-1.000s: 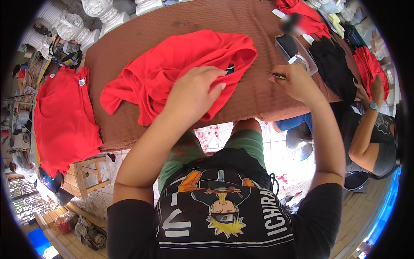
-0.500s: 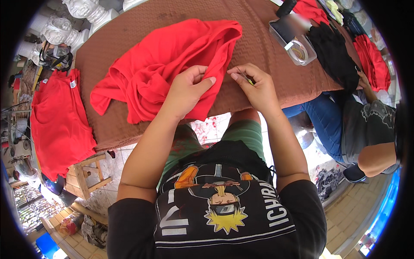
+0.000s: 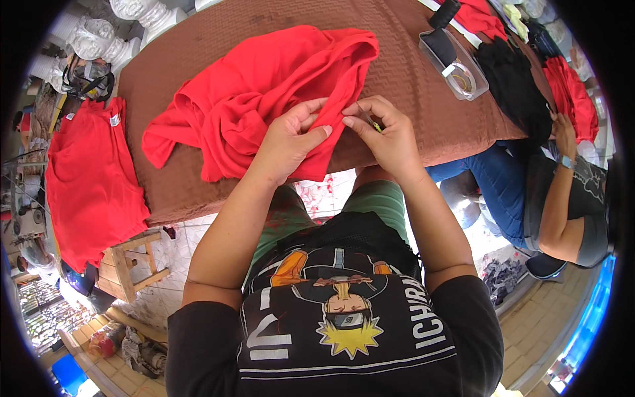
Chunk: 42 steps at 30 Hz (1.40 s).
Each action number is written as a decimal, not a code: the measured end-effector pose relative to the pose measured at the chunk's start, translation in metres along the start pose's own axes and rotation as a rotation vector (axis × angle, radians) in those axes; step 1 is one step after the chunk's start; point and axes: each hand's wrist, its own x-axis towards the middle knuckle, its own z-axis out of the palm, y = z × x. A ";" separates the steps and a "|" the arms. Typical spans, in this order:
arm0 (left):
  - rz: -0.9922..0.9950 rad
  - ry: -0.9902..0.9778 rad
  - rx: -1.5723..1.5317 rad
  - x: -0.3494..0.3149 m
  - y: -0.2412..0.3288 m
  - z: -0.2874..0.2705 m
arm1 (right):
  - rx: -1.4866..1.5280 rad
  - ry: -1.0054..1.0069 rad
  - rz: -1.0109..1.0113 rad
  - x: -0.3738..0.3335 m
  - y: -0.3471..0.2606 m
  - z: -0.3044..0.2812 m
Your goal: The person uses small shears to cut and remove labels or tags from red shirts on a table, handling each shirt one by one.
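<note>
A bunched red garment point(image 3: 264, 76) of soft cloth lies on the near part of the table, one edge drawn toward me. My left hand point(image 3: 290, 142) is closed on a fold of it, thumb on top. At the right side of that fold is my right hand point(image 3: 390, 137), its thumb and forefinger pinched together against the cloth edge. A small thin tool with a yellow part point(image 3: 378, 126) is tucked in the right fingers. Most of the tool is hidden, so its kind does not show.
A brown cloth covers the table point(image 3: 397, 59). Another red garment point(image 3: 96, 178) hangs over its left edge. Toward the right are a clear plastic box point(image 3: 471, 92), a black thread spool point(image 3: 444, 13) and a black garment point(image 3: 506, 79), which a seated co-worker's hand point(image 3: 564, 135) touches.
My right hand has come in from just beside the red garment to its edge, fingers still pinched. The left hand keeps its hold. The co-worker's forearm has come into fuller view.
</note>
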 end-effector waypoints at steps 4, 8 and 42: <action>0.025 0.004 -0.051 0.001 0.000 0.001 | 0.302 -0.256 0.090 0.004 -0.011 -0.022; 0.006 0.023 -0.035 0.002 -0.004 -0.004 | 0.717 -0.526 -0.027 0.006 -0.050 -0.048; 1.070 0.414 0.948 -0.028 0.052 0.035 | 0.038 0.172 -0.230 -0.007 -0.076 -0.006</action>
